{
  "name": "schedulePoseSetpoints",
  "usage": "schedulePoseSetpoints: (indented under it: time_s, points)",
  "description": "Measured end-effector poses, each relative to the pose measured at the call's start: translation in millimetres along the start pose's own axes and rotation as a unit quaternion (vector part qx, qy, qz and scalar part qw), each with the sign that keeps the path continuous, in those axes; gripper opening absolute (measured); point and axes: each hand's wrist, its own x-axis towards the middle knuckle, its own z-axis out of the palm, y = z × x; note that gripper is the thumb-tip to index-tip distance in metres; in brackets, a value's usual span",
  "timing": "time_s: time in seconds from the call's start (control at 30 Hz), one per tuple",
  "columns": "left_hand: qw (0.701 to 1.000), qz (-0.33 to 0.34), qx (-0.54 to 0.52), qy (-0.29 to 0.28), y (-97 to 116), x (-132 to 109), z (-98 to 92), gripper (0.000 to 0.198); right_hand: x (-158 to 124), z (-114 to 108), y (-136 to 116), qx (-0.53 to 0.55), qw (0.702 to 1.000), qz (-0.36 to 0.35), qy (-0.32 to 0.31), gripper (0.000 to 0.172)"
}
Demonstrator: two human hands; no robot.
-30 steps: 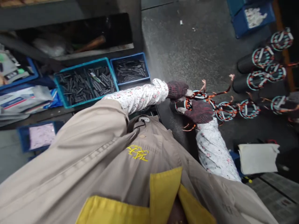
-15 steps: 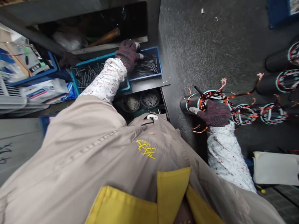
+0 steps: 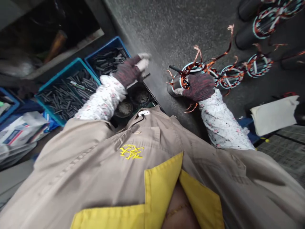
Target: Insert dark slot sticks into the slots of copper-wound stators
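While the right hand (image 3: 200, 86), in a knitted dark maroon glove with pale fingertips, sits at two o'clock from the middle of the view, its fingers and thumb are closed on a black cylinder wound with copper wire (image 3: 176, 83), whose near end lies at the hand's nine o'clock. A slim black tube (image 3: 175, 68) sticks out of the copper strands at that hand's ten o'clock. At about half past two from it, more turquoise-and-white rings laced with copper wire (image 3: 231, 77) rest on the speckled dark grey tabletop (image 3: 154, 28).

The left hand (image 3: 130, 70), gloved alike, is at eleven o'clock with its fingers narrowly parted; a short dark stick (image 3: 147, 75) shows beside the fingertips, but blur leaves its grip impossible to tell. Near its ten o'clock is a blue plastic bin (image 3: 122, 47) of black tubes; between eight and nine, a divided turquoise plastic bin (image 3: 57, 77) holds more. Two round dark tubs (image 3: 140, 96) sit at its six o'clock.
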Motion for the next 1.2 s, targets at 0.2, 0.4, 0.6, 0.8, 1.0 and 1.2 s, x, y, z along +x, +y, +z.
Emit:
schedulePoseSetpoints:
  time_s: [0.2,0.4,0.6,0.8,1.0,1.2]
  points:
    - [0.992,-0.029,-0.078,-0.093,-50.7,19.0,92.8,0.054,-7.0,-13.1,-7.3,-0.016,0.999,0.015,-0.035,0.074]
    - [0.993,0.015,-0.060,-0.098,-84.0,32.4,103.1,0.062,-2.7,-2.7,-2.4,0.010,1.000,0.003,-0.016,0.069]
    - [0.989,0.031,-0.049,-0.134,-82.8,37.7,95.1,0.068,-0.5,4.5,0.1,0.001,1.000,-0.012,0.006,0.075]
    - [0.991,0.068,0.016,-0.117,-79.1,45.9,97.2,0.044,-3.2,-2.2,-4.5,-0.008,1.000,-0.027,0.006,0.071]
    - [0.983,0.039,-0.041,-0.175,-76.3,47.2,112.7,0.038,-2.4,-1.8,-5.8,-0.008,1.000,-0.007,-0.012,0.071]
    - [0.991,0.022,-0.047,-0.120,-82.1,41.2,120.7,0.071,1.2,3.0,-1.4,-0.013,1.000,-0.021,0.006,0.072]
